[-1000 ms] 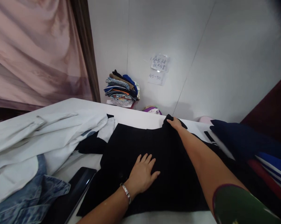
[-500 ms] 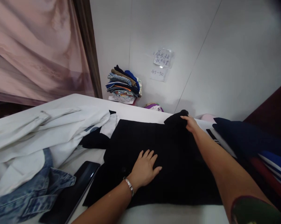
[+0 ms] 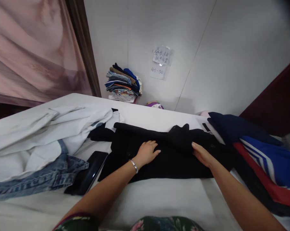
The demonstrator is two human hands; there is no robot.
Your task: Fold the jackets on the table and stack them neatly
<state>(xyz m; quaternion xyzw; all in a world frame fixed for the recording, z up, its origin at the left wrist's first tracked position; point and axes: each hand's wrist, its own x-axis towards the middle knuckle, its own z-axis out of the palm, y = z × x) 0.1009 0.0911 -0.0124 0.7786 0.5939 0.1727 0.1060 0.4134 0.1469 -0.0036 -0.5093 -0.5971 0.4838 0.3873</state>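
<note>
A black garment [image 3: 169,163] lies spread on the white table, its far part folded over toward me with a raised, bunched ridge. My left hand [image 3: 147,152], a silver bracelet at its wrist, rests flat on the cloth with its fingers stretched out. On the right, my right hand [image 3: 201,154] grips the folded-over layer of the same garment, thumb on top and the other fingers partly hidden.
White clothing [image 3: 53,131] and blue denim [image 3: 46,170] lie to the left, near a dark glossy flat object [image 3: 93,166]. Folded clothes [image 3: 262,154] are stacked to the right. Another clothing pile [image 3: 123,80] stands beyond the white table [image 3: 145,114], near the wall.
My right hand has drawn the garment's far part toward me, folding it over the rest. My left hand stays flat on the cloth. The camera view has shifted slightly.
</note>
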